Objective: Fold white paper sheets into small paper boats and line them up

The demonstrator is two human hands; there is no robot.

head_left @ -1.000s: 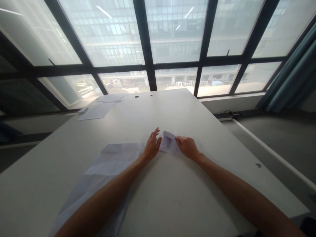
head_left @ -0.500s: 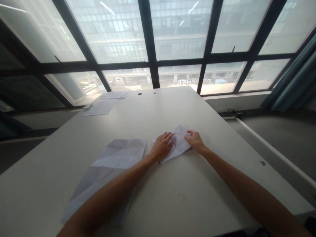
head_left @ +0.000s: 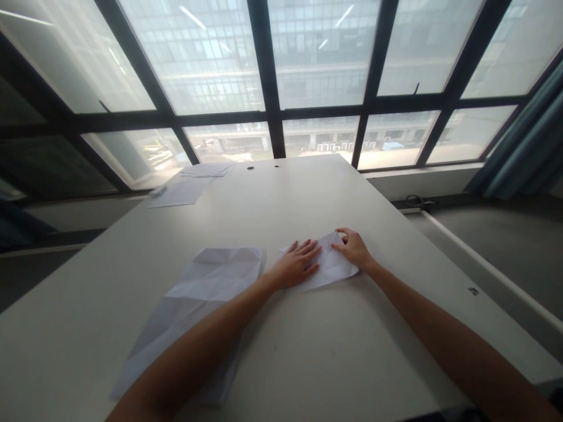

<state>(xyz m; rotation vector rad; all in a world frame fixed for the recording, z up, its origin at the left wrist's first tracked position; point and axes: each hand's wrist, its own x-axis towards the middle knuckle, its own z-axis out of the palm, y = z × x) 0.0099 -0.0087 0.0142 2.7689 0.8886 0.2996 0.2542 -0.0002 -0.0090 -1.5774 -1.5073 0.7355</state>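
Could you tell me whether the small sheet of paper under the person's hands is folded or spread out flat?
Folded: the small paper shows angled, layered edges, pressed flat by the left hand while the right hand touches its far corner.

I sat at a pale table that ran up to a wall of windows with dark frames. Grey daylight came through. A blue curtain hung at my right, above grey floor.

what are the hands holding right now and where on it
A small folded paper: the left hand presses flat on its left part, the right hand pinches its far right edge.
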